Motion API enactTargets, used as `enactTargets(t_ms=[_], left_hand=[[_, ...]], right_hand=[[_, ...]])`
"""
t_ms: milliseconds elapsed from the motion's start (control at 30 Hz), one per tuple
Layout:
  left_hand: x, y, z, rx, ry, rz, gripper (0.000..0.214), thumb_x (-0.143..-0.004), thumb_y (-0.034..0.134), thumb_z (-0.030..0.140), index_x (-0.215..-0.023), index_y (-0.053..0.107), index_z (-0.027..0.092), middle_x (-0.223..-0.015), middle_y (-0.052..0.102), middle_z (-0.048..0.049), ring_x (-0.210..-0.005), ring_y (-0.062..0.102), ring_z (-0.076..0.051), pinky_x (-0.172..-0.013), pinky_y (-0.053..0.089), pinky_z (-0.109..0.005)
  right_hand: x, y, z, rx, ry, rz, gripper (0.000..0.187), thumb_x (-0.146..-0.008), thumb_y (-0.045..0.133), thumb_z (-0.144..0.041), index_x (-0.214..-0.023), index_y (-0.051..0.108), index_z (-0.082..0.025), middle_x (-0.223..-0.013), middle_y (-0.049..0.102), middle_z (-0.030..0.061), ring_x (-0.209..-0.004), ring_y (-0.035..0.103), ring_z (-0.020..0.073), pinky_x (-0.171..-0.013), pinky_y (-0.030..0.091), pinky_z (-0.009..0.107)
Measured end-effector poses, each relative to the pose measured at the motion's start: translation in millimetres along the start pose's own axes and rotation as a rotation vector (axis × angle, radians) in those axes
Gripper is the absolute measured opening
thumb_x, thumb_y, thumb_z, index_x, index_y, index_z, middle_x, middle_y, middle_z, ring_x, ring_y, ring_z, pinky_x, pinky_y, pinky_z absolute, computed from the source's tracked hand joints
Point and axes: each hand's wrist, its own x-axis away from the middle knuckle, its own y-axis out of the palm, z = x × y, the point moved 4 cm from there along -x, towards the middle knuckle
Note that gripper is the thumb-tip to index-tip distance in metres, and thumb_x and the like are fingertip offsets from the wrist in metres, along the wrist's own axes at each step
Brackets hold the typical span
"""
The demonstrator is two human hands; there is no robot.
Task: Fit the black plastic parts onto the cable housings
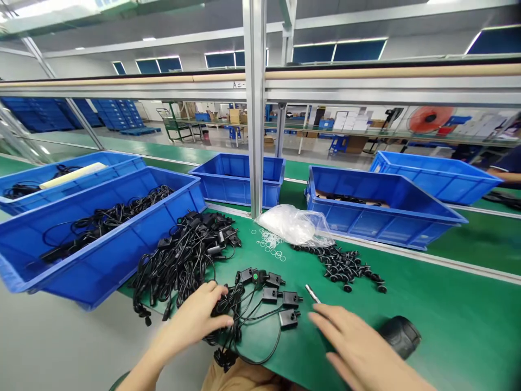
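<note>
My left hand (203, 315) is curled round a bundle of black cables (238, 307), thumb below and fingers above. The cables run to several small black box-shaped pumps (288, 319) with short nozzles, set down just right of the bundle. One round piece with a green dot (256, 277) lies among them. My right hand (350, 339) is stretched out, slightly blurred, over a tool's metal shaft (312, 294); its grip on the tool does not show. A thick black handle-like end (401, 336) shows beyond that hand, perhaps part of the same tool.
A heap of cabled pumps (191, 250) lies left, beside a blue bin (101, 266) of cables. Clear rings (271, 240), a plastic bag (291, 224) and small black disc-ended parts (345, 266) lie behind. A metal post (255, 108) rises mid-bench. More blue bins (366, 222) stand behind.
</note>
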Motion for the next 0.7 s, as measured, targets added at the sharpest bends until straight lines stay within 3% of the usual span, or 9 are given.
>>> enactTargets(t_ms=[133, 233, 300, 367, 400, 500, 600, 700], left_hand=[[14, 26.9, -1, -0.060, 0.012, 0.046, 0.026, -0.077, 0.074, 0.033, -0.095, 0.066, 0.016, -0.100, 0.062, -0.0089, -0.098, 0.059, -0.030, -0.087, 0.049, -0.042], [18, 41.1, -1, -0.008, 0.077, 0.083, 0.011, -0.082, 0.067, 0.028, -0.084, 0.064, 0.018, -0.093, 0.062, -0.0070, -0.093, 0.059, -0.027, -0.085, 0.049, -0.042], [21, 46.7, -3, 0.042, 0.111, 0.109, 0.010, -0.086, 0.062, 0.026, -0.080, 0.063, 0.018, -0.090, 0.063, -0.0065, -0.090, 0.060, -0.026, -0.083, 0.049, -0.041], [25, 49.6, -3, 0.114, 0.158, 0.110, 0.013, -0.090, 0.057, 0.026, -0.082, 0.064, 0.019, -0.091, 0.064, -0.0065, -0.091, 0.061, -0.025, -0.085, 0.049, -0.041], [28, 49.9, -3, 0.158, 0.189, 0.097, 0.015, -0.092, 0.055, 0.027, -0.086, 0.066, 0.020, -0.093, 0.065, -0.0065, -0.092, 0.062, -0.025, -0.086, 0.049, -0.040], [31, 45.4, -7, 0.301, 0.271, 0.031, 0.024, -0.097, 0.049, 0.032, -0.097, 0.072, 0.025, -0.096, 0.067, -0.0051, -0.092, 0.064, -0.022, -0.085, 0.051, -0.034], [24, 31.4, -25, 0.373, 0.235, 0.127, 0.032, -0.100, 0.042, 0.035, -0.099, 0.073, 0.026, -0.099, 0.069, -0.0047, -0.094, 0.067, -0.021, -0.085, 0.053, -0.030], [14, 20.3, -43, 0.359, 0.212, 0.267, 0.035, -0.101, 0.038, 0.033, -0.115, 0.069, 0.029, -0.119, 0.068, -0.0051, -0.112, 0.064, -0.022, -0.097, 0.052, -0.033]], right_hand=[[-82, 32, -71, -0.002, -0.297, -0.076, 0.099, -0.068, 0.068, -0.031, -0.152, 0.023, -0.005, -0.160, 0.024, 0.0180, -0.112, 0.058, 0.0326, -0.086, 0.059, 0.041], [-119, 62, -93, 0.032, -0.423, -0.017, 0.114, -0.066, 0.068, -0.044, -0.153, 0.010, 0.002, -0.162, 0.012, 0.0225, -0.110, 0.055, 0.0324, -0.081, 0.058, 0.043], [-133, 74, -95, 0.041, -0.438, 0.018, 0.102, -0.074, 0.060, -0.041, -0.152, 0.011, 0.002, -0.155, 0.033, 0.0244, -0.107, 0.056, 0.0311, -0.075, 0.056, 0.043], [-142, 81, -93, 0.043, -0.416, 0.026, 0.075, -0.087, 0.047, -0.031, -0.150, 0.022, -0.001, -0.126, 0.063, 0.0202, -0.092, 0.060, 0.0278, -0.064, 0.053, 0.040], [-144, 83, -91, 0.040, -0.400, 0.025, 0.061, -0.092, 0.040, -0.025, -0.147, 0.030, -0.002, -0.108, 0.069, 0.0157, -0.083, 0.060, 0.0260, -0.058, 0.051, 0.039], [-146, 82, -85, 0.037, -0.389, 0.018, 0.033, -0.097, 0.033, -0.015, -0.118, 0.057, -0.010, -0.082, 0.067, 0.0076, -0.069, 0.057, 0.0221, -0.049, 0.044, 0.035], [-145, 68, -73, 0.016, -0.373, 0.000, 0.019, -0.093, 0.043, -0.012, -0.089, 0.062, -0.017, -0.083, 0.064, 0.0065, -0.070, 0.056, 0.0197, -0.046, 0.041, 0.032], [-144, 41, -59, -0.066, -0.349, 0.001, 0.019, -0.089, 0.045, -0.009, -0.095, 0.061, -0.017, -0.096, 0.065, 0.0066, -0.078, 0.058, 0.0170, -0.057, 0.048, 0.028]])
